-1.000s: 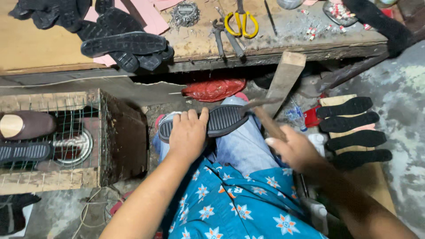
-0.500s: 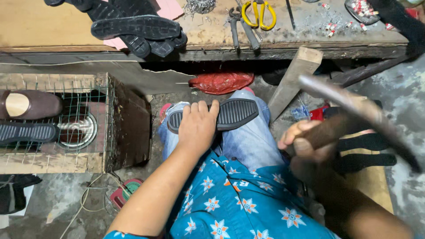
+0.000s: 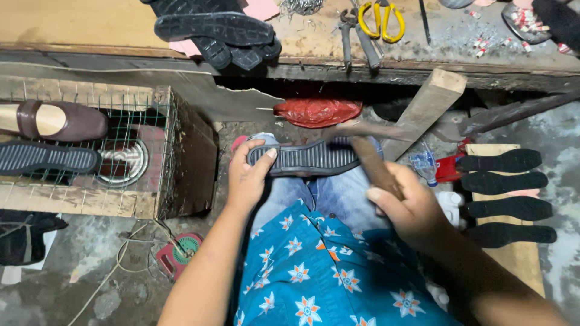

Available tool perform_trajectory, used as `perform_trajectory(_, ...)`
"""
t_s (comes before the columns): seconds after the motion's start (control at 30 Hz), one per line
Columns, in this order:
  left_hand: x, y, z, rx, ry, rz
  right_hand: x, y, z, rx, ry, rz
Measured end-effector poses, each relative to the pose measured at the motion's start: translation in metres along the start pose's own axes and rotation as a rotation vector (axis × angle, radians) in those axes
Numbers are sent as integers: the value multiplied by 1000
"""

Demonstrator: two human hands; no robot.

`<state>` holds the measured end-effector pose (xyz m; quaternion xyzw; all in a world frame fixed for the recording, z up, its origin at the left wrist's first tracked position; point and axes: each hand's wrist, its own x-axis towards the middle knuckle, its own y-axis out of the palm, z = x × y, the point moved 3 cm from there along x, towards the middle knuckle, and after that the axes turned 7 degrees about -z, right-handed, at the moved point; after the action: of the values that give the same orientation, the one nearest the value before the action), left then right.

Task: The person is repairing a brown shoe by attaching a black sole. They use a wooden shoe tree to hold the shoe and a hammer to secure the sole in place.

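The black ribbed shoe sole (image 3: 308, 158) lies across the person's knee at the frame's centre; it looks light and rubbery, likely bendy, so best pinned at its end. The left hand (image 3: 246, 180) clasps that left end, thumb on top. The right hand (image 3: 412, 208), lower right, is closed round a wooden-handled hammer (image 3: 370, 158), its head over the sole.
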<state>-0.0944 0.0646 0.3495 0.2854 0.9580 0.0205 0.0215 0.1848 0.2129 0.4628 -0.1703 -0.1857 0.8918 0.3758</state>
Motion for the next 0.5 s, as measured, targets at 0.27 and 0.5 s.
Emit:
perform_trajectory(0.27,10,2,24,-251,-45,-7,25,35,36,-678,-160,109)
perform_trajectory(0.5,12,-1,25,-229,1,-19,23,37,-1,-83,-403,23)
